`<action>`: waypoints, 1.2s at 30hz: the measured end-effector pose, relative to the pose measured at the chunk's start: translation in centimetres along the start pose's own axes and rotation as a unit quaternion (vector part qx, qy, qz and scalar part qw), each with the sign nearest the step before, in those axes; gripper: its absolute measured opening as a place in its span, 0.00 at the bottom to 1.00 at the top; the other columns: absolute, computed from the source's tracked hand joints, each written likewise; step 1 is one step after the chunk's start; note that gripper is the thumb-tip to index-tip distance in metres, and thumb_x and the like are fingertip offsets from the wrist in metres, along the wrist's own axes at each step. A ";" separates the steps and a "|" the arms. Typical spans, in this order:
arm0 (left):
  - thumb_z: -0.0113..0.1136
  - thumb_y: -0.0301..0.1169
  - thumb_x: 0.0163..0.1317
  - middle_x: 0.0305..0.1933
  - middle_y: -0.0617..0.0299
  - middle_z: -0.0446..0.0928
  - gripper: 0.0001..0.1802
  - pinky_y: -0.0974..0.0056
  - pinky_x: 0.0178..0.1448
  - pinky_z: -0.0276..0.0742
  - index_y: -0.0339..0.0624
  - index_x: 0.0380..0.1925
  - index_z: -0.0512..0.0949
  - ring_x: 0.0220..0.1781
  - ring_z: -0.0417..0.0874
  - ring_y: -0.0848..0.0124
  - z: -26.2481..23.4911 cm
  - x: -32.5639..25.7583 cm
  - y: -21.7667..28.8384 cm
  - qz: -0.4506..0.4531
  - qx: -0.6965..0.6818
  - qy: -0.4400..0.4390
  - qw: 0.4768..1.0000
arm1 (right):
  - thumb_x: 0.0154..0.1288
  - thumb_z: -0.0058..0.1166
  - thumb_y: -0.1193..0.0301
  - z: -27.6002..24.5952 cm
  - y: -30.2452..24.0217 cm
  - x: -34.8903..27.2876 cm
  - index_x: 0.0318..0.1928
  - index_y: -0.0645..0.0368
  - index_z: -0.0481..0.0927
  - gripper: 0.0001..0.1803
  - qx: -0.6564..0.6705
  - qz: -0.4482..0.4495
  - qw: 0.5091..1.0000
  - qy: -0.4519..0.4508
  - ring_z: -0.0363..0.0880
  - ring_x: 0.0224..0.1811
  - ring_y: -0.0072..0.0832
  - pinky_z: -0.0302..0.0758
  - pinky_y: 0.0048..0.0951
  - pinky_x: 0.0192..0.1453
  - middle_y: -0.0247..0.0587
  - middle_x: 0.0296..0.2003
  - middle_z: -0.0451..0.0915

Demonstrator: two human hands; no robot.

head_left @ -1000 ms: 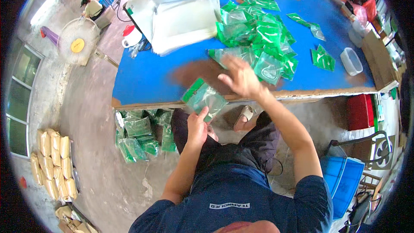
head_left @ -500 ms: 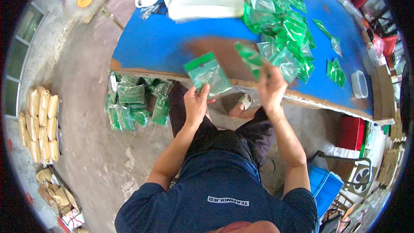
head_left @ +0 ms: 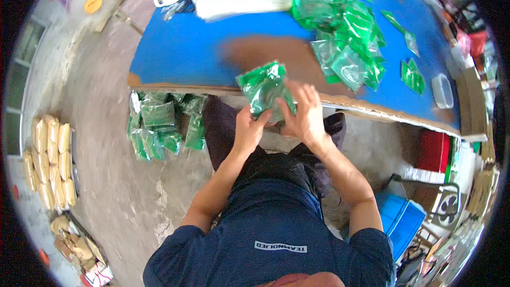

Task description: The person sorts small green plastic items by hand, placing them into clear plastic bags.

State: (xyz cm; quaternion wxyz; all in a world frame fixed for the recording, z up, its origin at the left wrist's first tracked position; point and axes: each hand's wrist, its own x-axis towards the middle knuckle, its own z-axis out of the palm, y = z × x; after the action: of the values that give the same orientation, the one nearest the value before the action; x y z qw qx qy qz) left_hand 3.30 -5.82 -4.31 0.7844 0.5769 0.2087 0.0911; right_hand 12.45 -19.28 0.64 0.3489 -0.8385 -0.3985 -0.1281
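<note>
Pinching a green-and-clear plastic packet (head_left: 263, 86) near its lower-left corner, the left hand (head_left: 248, 130) has its thumb on top and its other fingers mostly hidden beneath, firmly closed. From my remote seat I see the packet held up by the near edge of the blue tabletop (head_left: 180, 53). The right hand (head_left: 305, 111) is at the packet's right side, fingers loosely spread with the thumb apart; blur stops me from telling whether they grip it. I judge the packet light, floppy and slick, unlikely to break but easily creased. I would take it by opposite edges with flat, gentle finger pressure. Similar packets (head_left: 353, 32) lie heaped toward the tabletop's right half.
</note>
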 end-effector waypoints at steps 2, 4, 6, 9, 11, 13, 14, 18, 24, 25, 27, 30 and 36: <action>0.61 0.24 0.66 0.42 0.61 0.80 0.12 0.66 0.41 0.84 0.33 0.48 0.77 0.40 0.81 0.75 -0.6 -0.6 0.9 0.016 0.078 -0.094 0.992 | 0.50 0.72 0.59 -1.8 0.4 2.0 0.63 0.61 0.69 0.41 -0.028 -0.044 0.991 0.124 0.77 0.52 0.49 0.73 0.45 0.57 0.50 0.50 0.79; 0.63 0.26 0.65 0.36 0.64 0.81 0.11 0.71 0.37 0.79 0.34 0.46 0.79 0.35 0.79 0.79 -1.6 -0.8 1.1 -0.003 0.181 -0.175 0.968 | 0.50 0.72 0.59 -3.9 0.1 3.0 0.61 0.61 0.71 0.39 0.041 0.029 0.999 -0.021 0.79 0.50 0.48 0.75 0.43 0.54 0.50 0.46 0.80; 0.64 0.26 0.64 0.37 0.64 0.82 0.11 0.72 0.36 0.76 0.35 0.44 0.80 0.34 0.80 0.80 -2.0 -1.0 0.5 0.090 0.220 -0.222 0.946 | 0.53 0.70 0.60 -4.0 1.8 3.2 0.50 0.60 0.79 0.27 0.142 0.002 0.968 -0.206 0.83 0.41 0.47 0.78 0.40 0.46 0.50 0.36 0.83; 0.64 0.25 0.63 0.38 0.63 0.82 0.10 0.70 0.36 0.80 0.35 0.44 0.80 0.34 0.81 0.77 -0.6 -1.5 1.2 0.034 0.147 -0.262 0.953 | 0.59 0.64 0.66 -3.2 2.2 1.3 0.40 0.60 0.82 0.12 0.167 -0.001 0.972 -0.164 0.83 0.37 0.47 0.79 0.41 0.42 0.50 0.33 0.83; 0.64 0.25 0.63 0.39 0.63 0.83 0.10 0.68 0.37 0.81 0.34 0.43 0.80 0.36 0.82 0.76 -0.2 -1.3 1.3 -0.062 0.102 -0.265 0.957 | 0.61 0.59 0.66 -3.4 2.9 0.6 0.40 0.55 0.82 0.10 0.142 0.016 0.979 -0.142 0.84 0.34 0.49 0.79 0.46 0.40 0.50 0.31 0.84; 0.63 0.26 0.63 0.42 0.63 0.84 0.13 0.62 0.54 0.81 0.36 0.47 0.81 0.44 0.84 0.72 -0.6 -0.9 0.8 -0.134 0.123 -0.215 0.960 | 0.63 0.59 0.62 -3.8 4.8 0.3 0.45 0.56 0.81 0.14 0.064 0.174 0.983 -0.008 0.83 0.44 0.48 0.78 0.47 0.48 0.52 0.41 0.83; 0.63 0.26 0.63 0.42 0.63 0.84 0.13 0.62 0.54 0.81 0.36 0.47 0.81 0.44 0.84 0.72 -1.0 -1.0 0.6 -0.133 0.123 -0.212 0.960 | 0.64 0.59 0.58 -4.8 6.4 0.8 0.50 0.57 0.79 0.20 -0.036 0.145 0.987 0.060 0.78 0.52 0.51 0.74 0.51 0.54 0.55 0.49 0.79; 0.63 0.27 0.63 0.48 0.60 0.82 0.17 0.62 0.53 0.82 0.36 0.52 0.78 0.45 0.85 0.68 -0.9 -0.5 0.7 -0.137 -0.042 -0.121 0.982 | 0.66 0.51 0.44 -5.0 10.9 -2.3 0.66 0.58 0.69 0.38 -0.253 0.129 0.959 0.022 0.54 0.72 0.61 0.52 0.65 0.72 0.60 0.67 0.63; 0.66 0.29 0.61 0.45 0.60 0.81 0.20 0.63 0.38 0.79 0.37 0.53 0.75 0.39 0.83 0.67 1.9 0.8 -0.2 -0.136 -0.112 -0.101 0.979 | 0.67 0.54 0.61 -4.3 6.6 -2.9 0.59 0.61 0.75 0.24 0.001 -0.088 0.993 -0.084 0.68 0.66 0.50 0.60 0.52 0.72 0.54 0.62 0.73; 0.66 0.29 0.61 0.45 0.60 0.81 0.20 0.63 0.38 0.79 0.37 0.53 0.75 0.39 0.83 0.67 1.7 0.8 -0.1 -0.136 -0.109 -0.103 0.979 | 0.67 0.54 0.63 -4.6 7.6 -2.0 0.59 0.62 0.76 0.23 -0.002 -0.064 0.997 -0.046 0.69 0.65 0.51 0.62 0.51 0.71 0.55 0.60 0.74; 0.69 0.33 0.59 0.47 0.61 0.81 0.22 0.67 0.31 0.73 0.38 0.53 0.77 0.40 0.82 0.71 1.1 0.5 -0.1 -0.150 -0.085 -0.082 0.982 | 0.65 0.58 0.55 -5.6 10.3 0.3 0.59 0.63 0.74 0.30 -0.130 0.048 0.987 0.085 0.67 0.66 0.55 0.62 0.53 0.70 0.60 0.60 0.73; 0.68 0.30 0.61 0.46 0.63 0.80 0.21 0.69 0.29 0.72 0.40 0.53 0.77 0.42 0.82 0.71 0.0 0.2 -0.9 -0.124 -0.142 -0.054 0.981 | 0.60 0.56 0.39 -5.8 12.3 0.2 0.64 0.62 0.70 0.44 -0.237 0.050 0.970 0.006 0.61 0.69 0.58 0.58 0.60 0.70 0.62 0.64 0.67; 0.65 0.29 0.63 0.57 0.60 0.78 0.26 0.53 0.64 0.76 0.42 0.60 0.70 0.61 0.78 0.61 -2.6 -0.4 -1.8 -0.138 -0.264 -0.129 0.946 | 0.59 0.60 0.79 -2.4 7.2 -3.0 0.46 0.62 0.76 0.14 0.039 -0.043 0.994 0.088 0.81 0.53 0.46 0.77 0.36 0.56 0.48 0.48 0.82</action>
State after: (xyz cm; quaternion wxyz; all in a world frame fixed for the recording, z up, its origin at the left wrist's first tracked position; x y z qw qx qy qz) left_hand 1.59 -4.31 -6.60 0.9336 0.3219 0.1519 -0.0415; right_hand 16.05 -25.82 -2.60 0.4086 -0.7919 -0.4071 -0.2007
